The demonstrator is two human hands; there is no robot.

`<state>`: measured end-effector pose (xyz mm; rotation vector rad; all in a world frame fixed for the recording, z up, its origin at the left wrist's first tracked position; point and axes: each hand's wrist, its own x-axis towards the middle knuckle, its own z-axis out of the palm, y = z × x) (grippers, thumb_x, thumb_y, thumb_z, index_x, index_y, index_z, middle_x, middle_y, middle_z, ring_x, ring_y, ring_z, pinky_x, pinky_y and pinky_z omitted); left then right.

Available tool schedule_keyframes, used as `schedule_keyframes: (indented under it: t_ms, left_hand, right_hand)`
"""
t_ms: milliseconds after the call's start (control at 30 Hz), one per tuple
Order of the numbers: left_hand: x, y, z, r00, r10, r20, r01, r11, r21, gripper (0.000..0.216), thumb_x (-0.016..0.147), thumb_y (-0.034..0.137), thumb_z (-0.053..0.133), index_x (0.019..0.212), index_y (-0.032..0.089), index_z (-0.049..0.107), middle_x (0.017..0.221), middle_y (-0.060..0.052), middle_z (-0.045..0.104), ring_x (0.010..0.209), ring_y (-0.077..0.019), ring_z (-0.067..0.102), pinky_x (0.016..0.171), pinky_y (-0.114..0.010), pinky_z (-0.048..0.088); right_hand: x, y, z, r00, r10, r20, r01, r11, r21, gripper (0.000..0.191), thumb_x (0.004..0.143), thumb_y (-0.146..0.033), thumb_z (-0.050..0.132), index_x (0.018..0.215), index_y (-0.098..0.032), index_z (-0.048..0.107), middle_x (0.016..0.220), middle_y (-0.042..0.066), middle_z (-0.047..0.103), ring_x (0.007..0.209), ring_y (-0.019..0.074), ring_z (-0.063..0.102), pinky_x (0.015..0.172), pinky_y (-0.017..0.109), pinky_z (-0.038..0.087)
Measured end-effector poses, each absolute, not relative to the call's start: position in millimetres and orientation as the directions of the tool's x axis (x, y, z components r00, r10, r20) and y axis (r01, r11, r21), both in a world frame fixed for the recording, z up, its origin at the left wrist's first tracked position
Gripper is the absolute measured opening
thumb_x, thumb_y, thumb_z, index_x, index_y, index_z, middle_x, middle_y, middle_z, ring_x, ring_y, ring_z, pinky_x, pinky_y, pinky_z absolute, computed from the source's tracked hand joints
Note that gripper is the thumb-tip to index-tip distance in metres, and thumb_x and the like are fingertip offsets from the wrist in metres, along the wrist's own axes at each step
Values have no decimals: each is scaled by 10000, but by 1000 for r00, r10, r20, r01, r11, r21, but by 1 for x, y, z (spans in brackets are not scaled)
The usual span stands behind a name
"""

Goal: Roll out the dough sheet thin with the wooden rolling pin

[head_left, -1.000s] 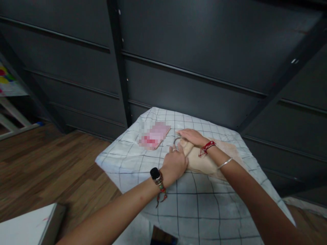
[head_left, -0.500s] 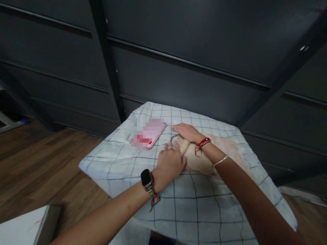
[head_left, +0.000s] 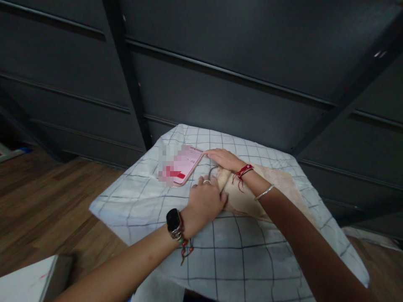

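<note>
A cream-beige cloth (head_left: 278, 178), looking like a small towel, lies on a checked cover with its left end bunched or rolled. A thin dark loop (head_left: 213, 170) shows at that end. My left hand (head_left: 206, 199) lies on the near side of the bunched end, fingers stretched out, thumb against the cloth. My right hand (head_left: 225, 159) rests flat over the far side, its fingers extended left past the cloth. Those fingertips are at the upper right edge of a pink phone (head_left: 189, 165) with a lit screen; whether they touch it I cannot tell.
The white checked cover (head_left: 239, 243) drapes over a small surface against a dark panelled wall (head_left: 226, 92). Wooden flooring (head_left: 75, 193) shows at the left. A white box-like corner (head_left: 28, 279) stands at lower left. Part of the phone is blurred out.
My right hand has slid left, bringing its fingertips to the phone's edge. My left hand has shifted slightly left. The view has moved a little; the cloth stays about where it was.
</note>
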<state>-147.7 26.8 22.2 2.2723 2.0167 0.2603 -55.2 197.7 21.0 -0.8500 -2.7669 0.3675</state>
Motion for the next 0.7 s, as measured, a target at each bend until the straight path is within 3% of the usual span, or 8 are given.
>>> schedule_keyframes:
  t_ms: [333,533,700]
  left_hand:
    - [-161,30,26,108,994,12,975,-108,193,454,943,449,387,1101,79,596,1027,-171,651,1029,-298,604,816,-377,503]
    - [-147,24,26,87,993,76,981,-99,170,423,931,373,443,1163,47,579,1132,-212,621,1145,-323,551,861,-391,500]
    - [-124,11,12,162,968,193,973,-190,135,549,932,336,471,1342,-27,439,1296,-283,524,1269,-358,453,935,-406,471]
  right_hand:
    - [-79,218,10,-849,498,179,410,833,-371,403,977,-253,314,1191,-164,643,1300,67,604,1224,151,522,1082,304,353]
    - [-66,210,11,-814,515,268,426,843,-327,393,979,-296,327,1203,-195,633,1257,65,626,1180,161,543,1057,332,380]
    - [-27,187,14,-745,586,318,552,810,-198,390,972,-283,340,1232,-165,606,1234,99,626,1159,187,541,1038,365,396]
